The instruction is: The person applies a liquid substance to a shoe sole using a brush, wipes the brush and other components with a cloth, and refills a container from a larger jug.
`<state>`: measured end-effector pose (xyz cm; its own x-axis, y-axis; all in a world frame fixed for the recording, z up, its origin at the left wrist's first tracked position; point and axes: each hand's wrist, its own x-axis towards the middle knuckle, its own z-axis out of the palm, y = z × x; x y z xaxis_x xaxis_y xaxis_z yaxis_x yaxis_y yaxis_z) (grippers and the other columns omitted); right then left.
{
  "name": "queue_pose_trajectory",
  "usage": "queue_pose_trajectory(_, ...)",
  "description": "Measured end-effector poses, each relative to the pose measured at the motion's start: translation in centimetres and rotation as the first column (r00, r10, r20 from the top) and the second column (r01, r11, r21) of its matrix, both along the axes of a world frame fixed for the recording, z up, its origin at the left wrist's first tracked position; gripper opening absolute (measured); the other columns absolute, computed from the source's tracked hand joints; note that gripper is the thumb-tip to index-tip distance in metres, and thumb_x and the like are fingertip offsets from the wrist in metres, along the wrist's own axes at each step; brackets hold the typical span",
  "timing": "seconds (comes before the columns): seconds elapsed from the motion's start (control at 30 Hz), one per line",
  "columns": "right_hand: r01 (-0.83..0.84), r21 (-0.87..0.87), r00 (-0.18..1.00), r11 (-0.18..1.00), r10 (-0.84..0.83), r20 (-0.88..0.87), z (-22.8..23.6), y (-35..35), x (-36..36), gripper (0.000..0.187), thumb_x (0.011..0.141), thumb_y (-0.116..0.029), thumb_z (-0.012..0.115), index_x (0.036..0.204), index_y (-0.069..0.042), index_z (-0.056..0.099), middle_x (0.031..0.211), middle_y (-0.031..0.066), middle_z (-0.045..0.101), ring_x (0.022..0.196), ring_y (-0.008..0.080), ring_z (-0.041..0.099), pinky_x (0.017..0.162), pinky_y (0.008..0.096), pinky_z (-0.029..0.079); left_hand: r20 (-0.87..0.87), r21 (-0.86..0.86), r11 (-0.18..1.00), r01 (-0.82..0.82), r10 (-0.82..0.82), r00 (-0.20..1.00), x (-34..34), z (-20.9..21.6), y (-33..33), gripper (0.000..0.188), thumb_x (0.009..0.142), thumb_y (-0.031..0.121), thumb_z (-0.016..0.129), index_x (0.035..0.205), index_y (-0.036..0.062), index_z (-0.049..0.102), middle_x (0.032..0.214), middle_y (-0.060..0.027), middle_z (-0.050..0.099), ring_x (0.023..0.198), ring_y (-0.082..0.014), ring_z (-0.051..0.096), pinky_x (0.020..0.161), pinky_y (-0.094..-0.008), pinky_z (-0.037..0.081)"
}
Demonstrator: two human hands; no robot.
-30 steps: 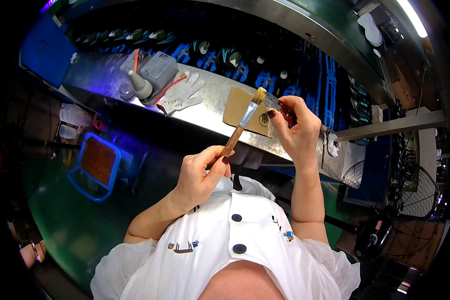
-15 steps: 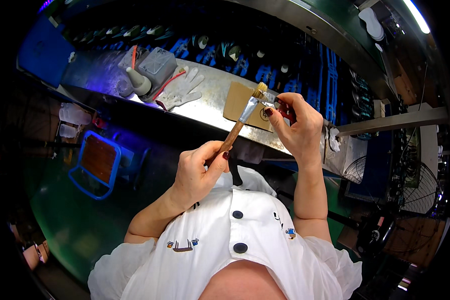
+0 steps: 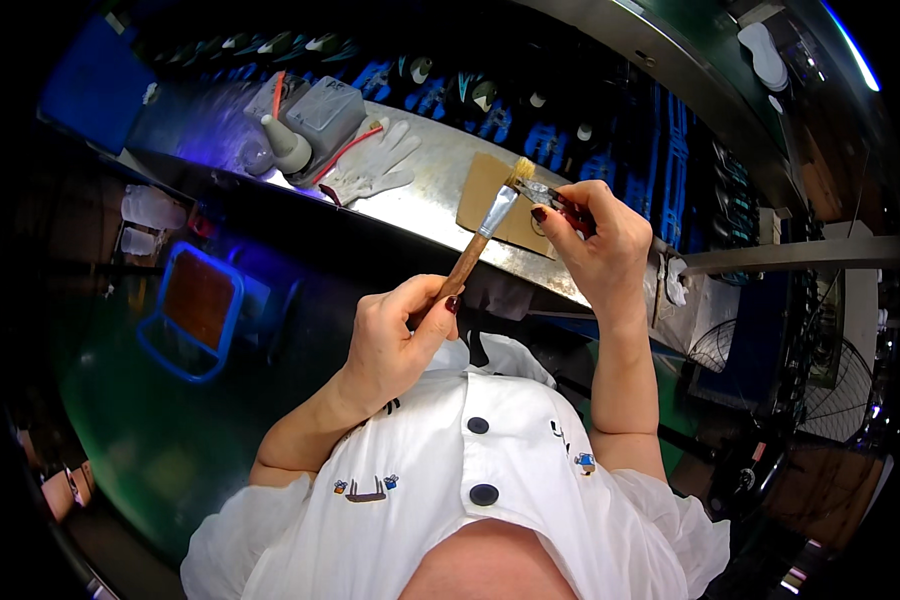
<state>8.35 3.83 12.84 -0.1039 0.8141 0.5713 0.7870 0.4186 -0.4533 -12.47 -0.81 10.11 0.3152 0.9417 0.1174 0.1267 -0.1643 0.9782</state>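
Note:
My left hand (image 3: 395, 330) is closed round the wooden handle of a flat paintbrush (image 3: 462, 262), which slants up and away to the right. The brush has a silver ferrule and short yellowish bristles. In my right hand (image 3: 610, 240) is a pair of small pliers (image 3: 572, 214) with dark red handles. Their metal jaws meet the brush at the bristles, just past the ferrule; whether they are clamped is too small to tell. Beneath the two tools, a piece of brown cardboard (image 3: 478, 200) lies on the metal bench edge.
A white work glove (image 3: 382, 165) with a red-handled brush (image 3: 352, 150) across it lies on the metal ledge (image 3: 435, 150). Beside it stand a grey container (image 3: 325, 110) and a pale nozzle bottle (image 3: 288, 150). A blue-framed chair (image 3: 198, 305) is at left; a fan (image 3: 835, 385) at right.
My view has shifted slightly, so the bench things sit a little lower and further right. The plier jaws have moved closer in against the brush's bristles. Both hands keep their hold.

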Motion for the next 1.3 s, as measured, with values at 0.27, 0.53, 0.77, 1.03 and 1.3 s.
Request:
queue_pose_trajectory(0.27, -0.106, -0.045, 0.994, 0.993, 0.106, -0.008, -1.4, 1.1, -2.9, 0.022, 0.067, -0.013, 0.073, 0.076, -0.003, 0.056, 0.061, 0.0055, 0.058, 0.052, 0.0132, 0.057, 0.047, 0.0221, 0.045, -0.013, -0.066, 0.984, -0.167, 0.167, 0.986, -2.6, -1.6, -1.3, 0.011, 0.081, 0.003, 0.054, 0.089, -0.0046, 0.056, 0.059, -0.0048, 0.058, 0.049, -0.0049, 0.051, 0.045, -0.0179, 0.037)
queue_pose_trajectory(0.53, -0.145, -0.066, 0.987, 0.987, 0.140, -0.079, -1.4, 2.1, -5.0, 0.023, 0.066, -0.011, 0.073, 0.077, -0.001, 0.055, 0.062, 0.0068, 0.058, 0.052, 0.0130, 0.056, 0.049, 0.0224, 0.045, -0.040, -0.031, 0.953, -0.300, 0.299, 0.953, -4.0, -2.1, -2.2, 0.009, 0.078, 0.002, 0.059, 0.086, -0.0031, 0.056, 0.061, -0.0035, 0.055, 0.046, -0.0042, 0.047, 0.043, -0.0181, 0.036)
queue_pose_trajectory(0.77, -0.165, -0.105, 0.984, 0.981, 0.157, -0.079, -0.8, 1.9, -4.9, 0.021, 0.068, -0.011, 0.071, 0.077, 0.000, 0.056, 0.062, 0.0073, 0.058, 0.053, 0.0136, 0.056, 0.049, 0.0229, 0.045, -0.067, 0.007, 0.956, -0.294, 0.294, 0.954, -4.4, -2.1, -2.3, 0.010, 0.077, 0.002, 0.060, 0.085, -0.0024, 0.057, 0.065, -0.0050, 0.055, 0.049, -0.0054, 0.048, 0.043, -0.0189, 0.038)
queue_pose_trajectory(1.03, -0.142, -0.131, 0.989, 0.981, 0.135, -0.062, -1.0, 1.4, -4.3, 0.020, 0.072, -0.011, 0.069, 0.081, 0.001, 0.056, 0.065, 0.0052, 0.057, 0.057, 0.0082, 0.052, 0.054, 0.0189, 0.042, -0.059, -0.019, 0.967, -0.254, 0.252, 0.966, -4.1, -2.0, -2.0, 0.010, 0.077, 0.002, 0.060, 0.086, -0.0025, 0.058, 0.066, -0.0053, 0.057, 0.049, -0.0055, 0.049, 0.044, -0.0187, 0.039)
queue_pose_trajectory(1.3, -0.123, -0.155, 0.992, 0.980, 0.116, -0.052, -0.6, 1.0, -4.2, 0.021, 0.069, -0.008, 0.070, 0.081, 0.001, 0.056, 0.065, 0.0063, 0.058, 0.057, 0.0101, 0.054, 0.054, 0.0204, 0.043, -0.040, -0.041, 0.975, -0.218, 0.217, 0.975, -3.9, -1.8, -1.7, 0.011, 0.077, 0.001, 0.059, 0.087, -0.0035, 0.057, 0.066, -0.0051, 0.058, 0.050, -0.0044, 0.050, 0.045, -0.0181, 0.040)
